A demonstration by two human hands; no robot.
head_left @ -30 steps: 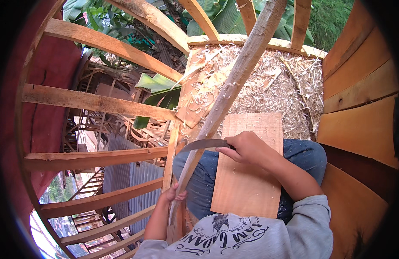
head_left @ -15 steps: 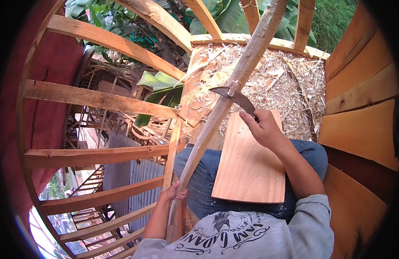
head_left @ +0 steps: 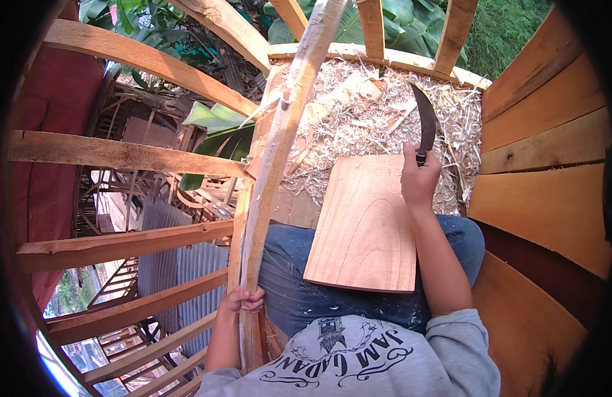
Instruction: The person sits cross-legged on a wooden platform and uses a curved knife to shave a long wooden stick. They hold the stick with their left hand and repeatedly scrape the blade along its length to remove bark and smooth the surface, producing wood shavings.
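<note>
A long pale wooden pole [head_left: 277,142] runs slantwise from beside my left side up past the far edge of the platform. My left hand [head_left: 243,300] is wrapped round its lower part. In my right hand [head_left: 420,177] is a curved sickle knife [head_left: 424,119], gripped by its dark handle. The dark blade points up and away, apart from the pole, over the shavings. A smooth wooden board [head_left: 367,228] lies across my lap, its right edge beside my right forearm.
Wood shavings [head_left: 392,126] cover the platform ahead. Slatted wooden railing [head_left: 127,153] curves round the left and far side; an orange-brown plank wall [head_left: 541,205] stands at the right. Banana leaves [head_left: 220,122] reach in at the left. Beyond the railing lie corrugated sheets [head_left: 200,271] and timber.
The knife has left the pole and swung to the right, its blade now pointing upward. The pole has tilted more upright, its far part moving left. My left hand keeps its hold.
</note>
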